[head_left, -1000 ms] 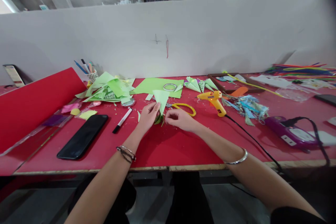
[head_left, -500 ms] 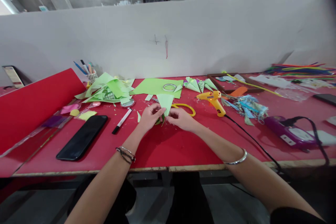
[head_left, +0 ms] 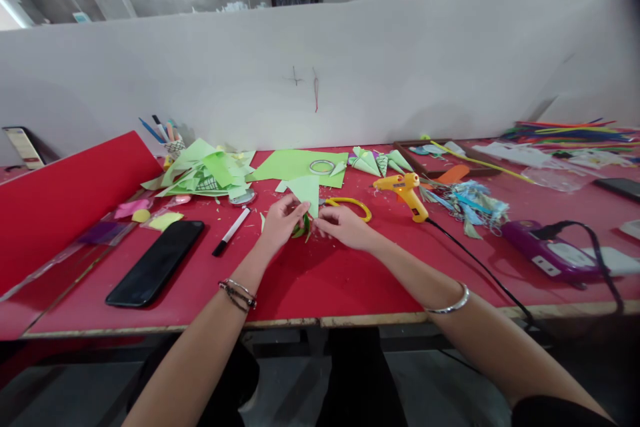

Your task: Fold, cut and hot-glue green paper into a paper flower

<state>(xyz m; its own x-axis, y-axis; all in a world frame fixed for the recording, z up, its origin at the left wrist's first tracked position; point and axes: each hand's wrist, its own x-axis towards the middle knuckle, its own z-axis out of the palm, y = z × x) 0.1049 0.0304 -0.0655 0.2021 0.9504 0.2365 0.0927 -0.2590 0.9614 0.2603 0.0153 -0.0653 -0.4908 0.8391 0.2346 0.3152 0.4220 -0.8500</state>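
Observation:
A pale green paper triangle point(head_left: 306, 191) points downward between my hands, its wide edge away from me. Whether it is flat or rolled into a cone, I cannot tell. My left hand point(head_left: 282, 219) pinches it low on its left side. The bent fingers of my right hand point(head_left: 345, 225) meet at its lower tip; the exact grip there is partly hidden. Darker green strips point(head_left: 301, 232) lie just below the left fingers. Behind my right hand rest yellow-handled scissors point(head_left: 361, 205), their blades mostly covered by the paper and hand.
A yellow glue gun point(head_left: 409, 197) lies to the right, its cord running to a purple power strip point(head_left: 553, 253). On the left are a black phone point(head_left: 156, 263), a marker point(head_left: 231, 232) and a green paper pile point(head_left: 205, 170). Paper cones point(head_left: 365, 161) sit behind, near a tape roll point(head_left: 322, 167).
The paper triangle has turned and shifted slightly left in my fingers. My left hand has moved a little left, and more of the green strips below it shows.

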